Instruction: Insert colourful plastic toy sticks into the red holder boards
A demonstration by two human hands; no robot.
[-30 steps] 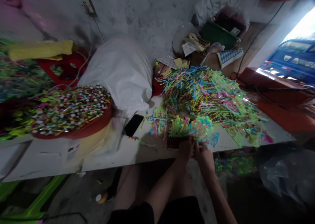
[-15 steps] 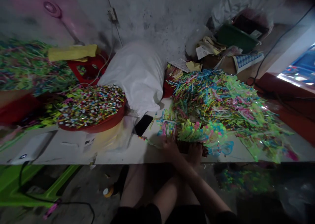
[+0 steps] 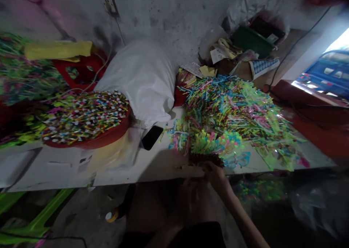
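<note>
My right hand (image 3: 215, 172) is at the table's front edge, by a dark red tray (image 3: 205, 159) of small pieces. Its fingers are curled together, and what they pinch is too small and blurred to name. Lower down, in shadow over my lap, my left hand (image 3: 189, 190) has its fingers drawn together; anything in them is hard to make out. A short thin beaded piece (image 3: 180, 166) lies left of the right hand. Behind the tray is a row of yellow-green, pink and blue plastic pieces (image 3: 208, 142), with blue clear plastic glasses-shaped pieces (image 3: 240, 160) beside it.
A large heap of colourful plastic strips (image 3: 234, 106) covers the table's right side. Left stand a red basin (image 3: 109, 133) full of small beaded pieces and a white sack (image 3: 141, 77). A black phone (image 3: 152, 137) lies mid-table. A green stool (image 3: 46, 215) is below.
My forearms were crossed with both hands at the tray. Now they are uncrossed: the right hand has moved right, and the left hand has drawn back below the table edge. The view has shifted.
</note>
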